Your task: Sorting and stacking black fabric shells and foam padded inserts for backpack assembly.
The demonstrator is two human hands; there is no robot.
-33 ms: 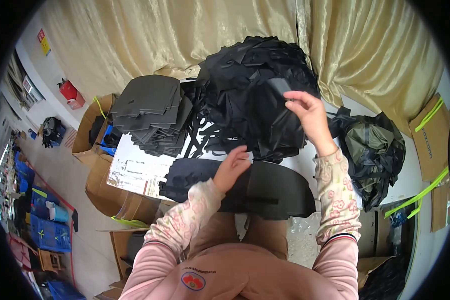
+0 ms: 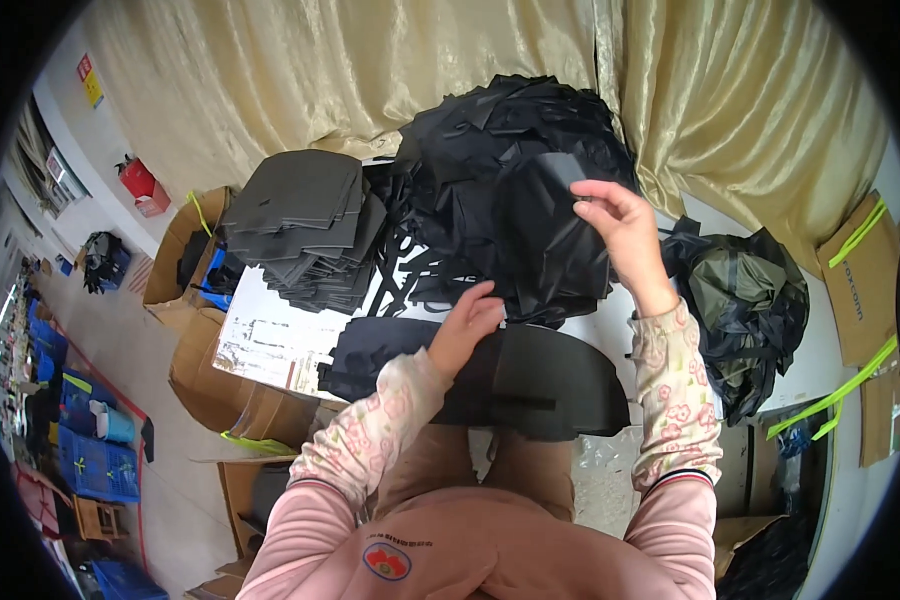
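Observation:
My right hand (image 2: 620,222) is raised over a large heap of black fabric pieces (image 2: 480,150). Its thumb and index finger are pinched at the edge of a smooth black fabric piece (image 2: 550,225), which stands up from the front of the heap. My left hand (image 2: 468,325) hovers above the dark panels at the table's near edge, fingers loosely bent and apart, with nothing seen in it. Below it lie a rounded black panel (image 2: 570,375) and dark folded fabric (image 2: 370,360), overhanging the edge.
Dark grey panels (image 2: 300,220) are stacked at the left of the white table (image 2: 270,335), beside black straps (image 2: 395,275). To the right sits a black and olive fabric bundle (image 2: 740,290). Cardboard boxes (image 2: 195,370) flank the table, and a gold curtain (image 2: 350,70) hangs behind.
Both hands are almost where they were. My left hand has shifted up very slightly, and the black piece by my right fingers stands out a little more from the heap.

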